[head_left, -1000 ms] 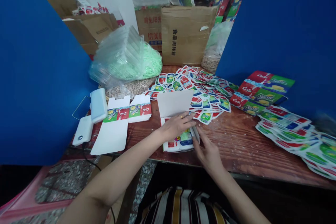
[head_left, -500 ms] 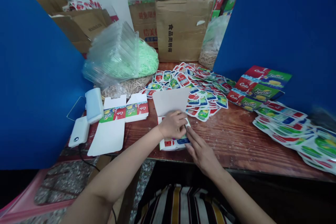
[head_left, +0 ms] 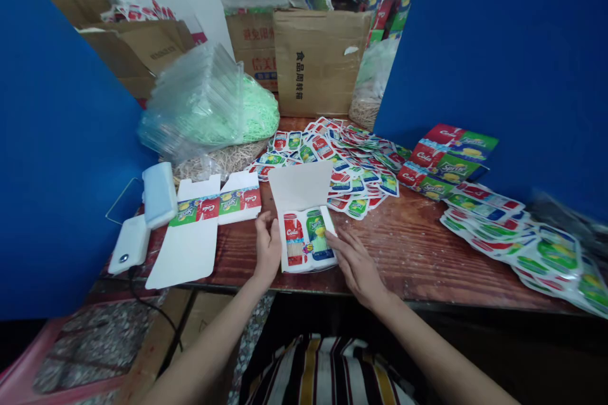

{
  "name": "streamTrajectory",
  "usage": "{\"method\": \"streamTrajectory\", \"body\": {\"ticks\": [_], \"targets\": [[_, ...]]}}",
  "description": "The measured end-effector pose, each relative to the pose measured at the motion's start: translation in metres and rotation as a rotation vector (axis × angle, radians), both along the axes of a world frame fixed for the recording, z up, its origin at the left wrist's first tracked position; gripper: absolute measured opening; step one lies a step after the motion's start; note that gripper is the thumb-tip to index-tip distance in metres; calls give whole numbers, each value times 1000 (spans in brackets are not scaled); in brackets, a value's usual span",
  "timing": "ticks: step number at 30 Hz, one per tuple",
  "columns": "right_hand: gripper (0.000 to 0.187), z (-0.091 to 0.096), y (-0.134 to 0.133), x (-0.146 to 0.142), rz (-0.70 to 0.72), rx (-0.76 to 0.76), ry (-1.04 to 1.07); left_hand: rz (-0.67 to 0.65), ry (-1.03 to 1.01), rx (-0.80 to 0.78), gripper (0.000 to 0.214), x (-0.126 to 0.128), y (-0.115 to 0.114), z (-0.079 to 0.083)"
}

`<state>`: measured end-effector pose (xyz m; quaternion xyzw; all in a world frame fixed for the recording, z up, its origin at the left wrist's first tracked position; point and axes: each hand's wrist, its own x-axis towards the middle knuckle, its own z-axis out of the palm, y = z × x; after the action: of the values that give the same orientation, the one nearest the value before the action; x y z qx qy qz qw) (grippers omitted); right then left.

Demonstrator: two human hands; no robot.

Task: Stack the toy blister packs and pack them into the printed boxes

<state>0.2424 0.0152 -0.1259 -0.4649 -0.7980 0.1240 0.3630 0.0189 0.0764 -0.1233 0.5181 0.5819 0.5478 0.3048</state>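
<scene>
In front of me on the table lies a small carton with its white lid flap [head_left: 301,185] raised at the back. Inside sits a printed packet [head_left: 293,234] with a red Cola can picture on the left and a green Sprite can picture on the right. My left hand [head_left: 267,250] is at the carton's left side with its fingers apart, holding nothing; whether it touches the side I cannot tell. On the right, my right hand [head_left: 357,264] is open, its stretched fingertips resting on the carton's edge and the packet's right side.
Flat printed cartons [head_left: 199,228] and a white device [head_left: 130,243] with a cable lie left. Behind the carton spreads a heap of loose Cola-Sprite packets [head_left: 354,183]. More packets [head_left: 532,253] fan out at right. Bagged green shreds [head_left: 251,107] and a cardboard box [head_left: 323,63] stand behind.
My left hand has lifted off the packet and moved to the carton's left side, uncovering the printed pictures. My right hand stays at the right edge. The camera view has shifted slightly.
</scene>
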Motion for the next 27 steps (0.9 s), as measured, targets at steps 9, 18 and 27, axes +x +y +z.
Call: {"method": "streamTrajectory", "body": {"ticks": [9,18,27], "targets": [[53,27,39,6,172,-300,260,-398,-142,-136,49,-14,10,11],[85,6,76,-5,141,-462,776,-496,-279,-116,40,-18,16,16],[22,27,79,19,295,-139,97,-523,232,134,31,-31,7,18]]}}
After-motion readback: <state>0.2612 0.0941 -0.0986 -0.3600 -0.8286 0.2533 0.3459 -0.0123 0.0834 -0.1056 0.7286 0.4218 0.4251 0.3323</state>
